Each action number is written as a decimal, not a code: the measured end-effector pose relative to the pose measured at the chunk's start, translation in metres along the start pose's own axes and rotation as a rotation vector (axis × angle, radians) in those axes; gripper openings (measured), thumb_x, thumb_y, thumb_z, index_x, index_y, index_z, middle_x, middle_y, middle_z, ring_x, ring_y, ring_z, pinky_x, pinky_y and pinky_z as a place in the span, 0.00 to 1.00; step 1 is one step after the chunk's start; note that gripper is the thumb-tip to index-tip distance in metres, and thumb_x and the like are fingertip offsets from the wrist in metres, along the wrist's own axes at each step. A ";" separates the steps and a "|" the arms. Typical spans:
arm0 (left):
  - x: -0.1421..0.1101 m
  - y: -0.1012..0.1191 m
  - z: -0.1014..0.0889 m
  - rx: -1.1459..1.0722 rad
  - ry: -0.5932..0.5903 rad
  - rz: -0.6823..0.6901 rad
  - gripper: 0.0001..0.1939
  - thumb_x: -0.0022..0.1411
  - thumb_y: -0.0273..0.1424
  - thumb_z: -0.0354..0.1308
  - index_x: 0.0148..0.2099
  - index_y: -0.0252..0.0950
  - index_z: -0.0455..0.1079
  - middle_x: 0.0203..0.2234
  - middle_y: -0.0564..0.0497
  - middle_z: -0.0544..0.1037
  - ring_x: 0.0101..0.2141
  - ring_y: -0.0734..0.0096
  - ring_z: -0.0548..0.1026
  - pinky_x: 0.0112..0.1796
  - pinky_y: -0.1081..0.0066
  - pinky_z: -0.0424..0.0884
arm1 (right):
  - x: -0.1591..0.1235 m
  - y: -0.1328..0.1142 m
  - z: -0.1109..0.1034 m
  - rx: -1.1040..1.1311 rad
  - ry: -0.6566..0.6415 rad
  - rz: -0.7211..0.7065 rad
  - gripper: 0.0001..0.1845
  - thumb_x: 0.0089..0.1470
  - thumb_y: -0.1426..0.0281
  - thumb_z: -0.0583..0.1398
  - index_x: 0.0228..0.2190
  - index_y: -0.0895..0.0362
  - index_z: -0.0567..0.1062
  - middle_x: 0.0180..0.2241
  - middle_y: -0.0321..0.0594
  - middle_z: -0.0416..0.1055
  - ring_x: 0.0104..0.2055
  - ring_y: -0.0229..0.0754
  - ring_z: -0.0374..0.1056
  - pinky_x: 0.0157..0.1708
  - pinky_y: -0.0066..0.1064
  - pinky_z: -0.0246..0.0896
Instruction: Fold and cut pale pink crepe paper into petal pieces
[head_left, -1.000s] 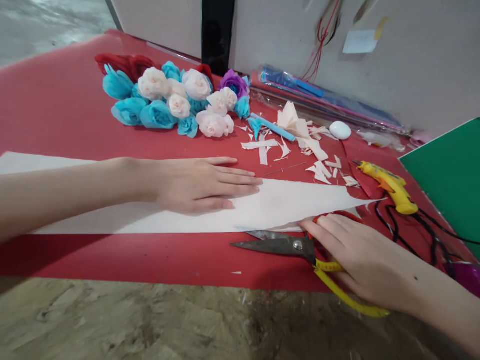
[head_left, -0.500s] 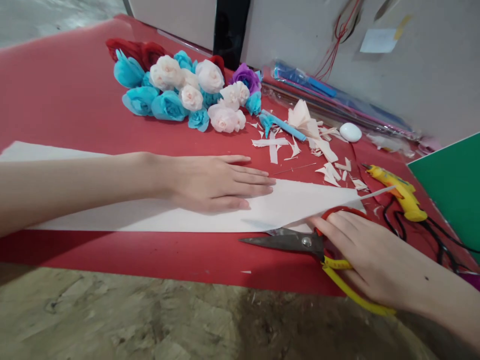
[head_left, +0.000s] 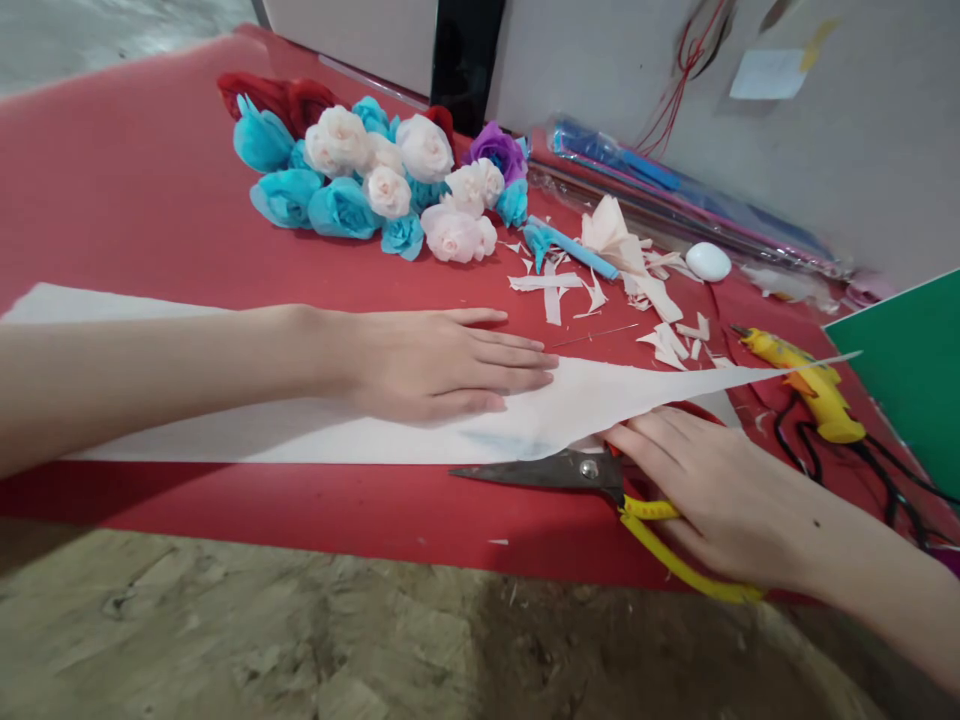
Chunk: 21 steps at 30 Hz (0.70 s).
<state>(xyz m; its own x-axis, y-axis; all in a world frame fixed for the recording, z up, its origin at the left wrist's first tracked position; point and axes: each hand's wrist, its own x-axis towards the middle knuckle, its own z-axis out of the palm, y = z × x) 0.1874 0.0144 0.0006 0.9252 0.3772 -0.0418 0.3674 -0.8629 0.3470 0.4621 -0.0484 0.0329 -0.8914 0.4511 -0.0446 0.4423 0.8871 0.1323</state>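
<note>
A long white sheet of paper [head_left: 592, 395] lies along the front of the red table, its right end lifted and pointed. My left hand [head_left: 442, 365] rests flat on it, fingers stretched to the right. At the sheet's right part, my right hand [head_left: 697, 480] grips a pair of scissors [head_left: 544, 473] with yellow and red handles. One dark blade shows along the paper's front edge; the other passes beneath the sheet, where it shows faintly through. My right fingers partly cover the handles.
Blue, white, red and purple paper flowers [head_left: 345, 208] lie at the back. Paper scraps [head_left: 667, 345], a light-blue roll [head_left: 585, 255] and a white oval object [head_left: 708, 262] are right of them. A yellow glue gun [head_left: 817, 395] with black cord lies near a green board [head_left: 907, 370].
My right hand has moved the scissors left along the sheet, and the cut end has risen further to the right. My left hand stays flat on the paper.
</note>
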 end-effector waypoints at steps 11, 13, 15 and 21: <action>-0.001 -0.003 0.002 -0.015 0.027 0.015 0.24 0.70 0.37 0.37 0.67 0.44 0.47 0.65 0.59 0.50 0.64 0.74 0.48 0.62 0.69 0.34 | -0.004 0.003 0.002 -0.015 0.025 -0.051 0.16 0.55 0.83 0.45 0.40 0.65 0.69 0.31 0.47 0.72 0.31 0.45 0.68 0.31 0.34 0.61; -0.001 -0.004 0.003 -0.012 0.031 0.025 0.24 0.70 0.37 0.37 0.67 0.44 0.46 0.65 0.59 0.49 0.64 0.75 0.48 0.62 0.70 0.33 | -0.006 0.004 0.003 -0.022 0.029 -0.054 0.16 0.56 0.84 0.44 0.40 0.65 0.68 0.29 0.45 0.70 0.30 0.43 0.67 0.30 0.32 0.59; -0.001 -0.004 0.004 -0.004 0.021 0.021 0.24 0.70 0.37 0.36 0.67 0.43 0.46 0.65 0.60 0.48 0.64 0.77 0.46 0.62 0.71 0.32 | -0.008 0.004 0.004 -0.029 0.028 -0.056 0.17 0.56 0.85 0.44 0.41 0.65 0.67 0.28 0.43 0.69 0.28 0.42 0.66 0.29 0.32 0.58; -0.001 -0.005 0.004 -0.002 0.004 0.015 0.25 0.70 0.38 0.35 0.67 0.44 0.44 0.65 0.61 0.47 0.64 0.76 0.46 0.62 0.70 0.31 | -0.008 0.000 0.002 -0.021 -0.035 -0.003 0.18 0.52 0.82 0.46 0.43 0.66 0.67 0.33 0.49 0.70 0.32 0.46 0.67 0.30 0.35 0.59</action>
<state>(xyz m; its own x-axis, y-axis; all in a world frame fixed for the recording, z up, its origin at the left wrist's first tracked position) 0.1851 0.0167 -0.0045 0.9303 0.3653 -0.0323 0.3529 -0.8679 0.3495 0.4700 -0.0516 0.0310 -0.8886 0.4516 -0.0801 0.4368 0.8865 0.1528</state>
